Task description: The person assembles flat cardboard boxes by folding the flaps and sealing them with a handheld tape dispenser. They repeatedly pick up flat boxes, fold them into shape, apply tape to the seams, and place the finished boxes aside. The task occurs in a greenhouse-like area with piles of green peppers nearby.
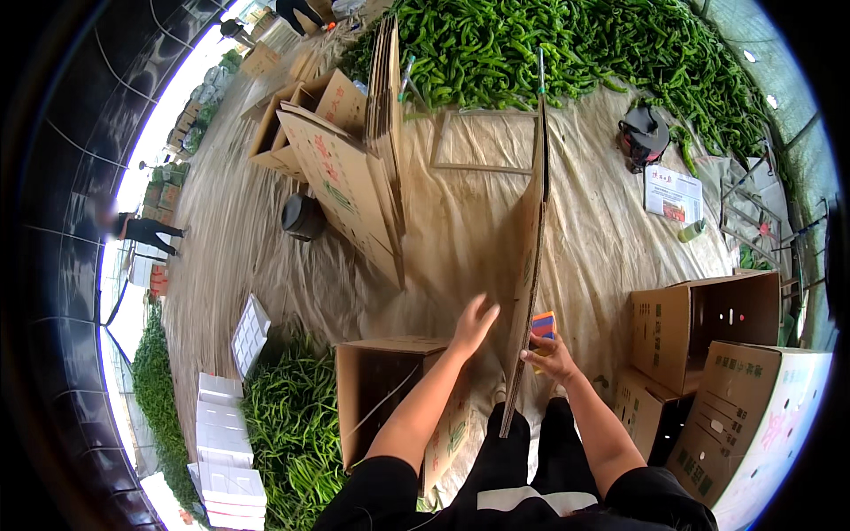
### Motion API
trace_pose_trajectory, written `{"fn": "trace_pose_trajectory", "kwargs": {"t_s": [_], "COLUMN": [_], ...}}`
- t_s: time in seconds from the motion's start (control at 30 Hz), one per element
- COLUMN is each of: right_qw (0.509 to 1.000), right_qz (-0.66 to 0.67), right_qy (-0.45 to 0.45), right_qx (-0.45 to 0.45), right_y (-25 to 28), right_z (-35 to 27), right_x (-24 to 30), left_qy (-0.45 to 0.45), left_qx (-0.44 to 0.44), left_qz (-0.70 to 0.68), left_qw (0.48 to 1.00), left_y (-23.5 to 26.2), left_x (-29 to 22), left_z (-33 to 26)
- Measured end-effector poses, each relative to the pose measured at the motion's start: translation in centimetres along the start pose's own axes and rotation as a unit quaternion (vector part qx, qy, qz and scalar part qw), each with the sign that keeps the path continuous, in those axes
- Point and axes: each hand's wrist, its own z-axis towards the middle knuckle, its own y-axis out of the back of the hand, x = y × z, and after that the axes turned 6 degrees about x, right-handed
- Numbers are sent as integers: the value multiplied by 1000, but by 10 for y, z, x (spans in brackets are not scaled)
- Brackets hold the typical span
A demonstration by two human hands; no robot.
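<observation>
Right hand (551, 357) clenched on a colourful tape dispenser (543, 327) against the near edge of a flattened cardboard sheet (529, 257) standing on edge, left hand (473, 324) open beside its left face, open box (382, 389) further left, leaning flat cartons (354, 181) then green pepper pile (567, 44) beyond.

1. Left hand (473, 324), fingers spread, reaches toward an upright flat carton (529, 257).
2. Right hand (551, 354) grips a striped tape roll (543, 326) against that carton.
3. An open box (382, 389) stands by the left forearm.
4. Green peppers (567, 44) are heaped beyond.
</observation>
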Motion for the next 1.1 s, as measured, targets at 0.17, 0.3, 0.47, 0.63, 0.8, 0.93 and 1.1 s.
{"fn": "trace_pose_trajectory", "kwargs": {"t_s": [0.17,0.3,0.47,0.63,0.8,0.93,1.1], "right_qw": [996,997,996,982,990,963,911], "right_qz": [73,54,68,174,128,-233,-332], "right_qy": [-42,-46,-56,-75,-64,-11,-164], "right_qx": [39,22,16,26,-5,-139,-179], "right_y": [-16,-9,-6,-10,29,-3,-23], "right_z": [-1,-6,-7,-13,-22,-28,-16], "right_x": [14,27,26,36,-15,36,73], "left_qy": [-89,-53,-18,-162,-384,-375,-397], "left_qx": [49,165,206,65,-31,144,125], "left_qz": [13,-165,-160,60,468,628,704], "left_qw": [995,971,965,983,795,667,575], "left_y": [-14,-24,-16,5,16,36,23], "left_x": [-53,-56,-59,-36,-77,-78,-87], "left_z": [70,82,82,82,74,64,80]}}
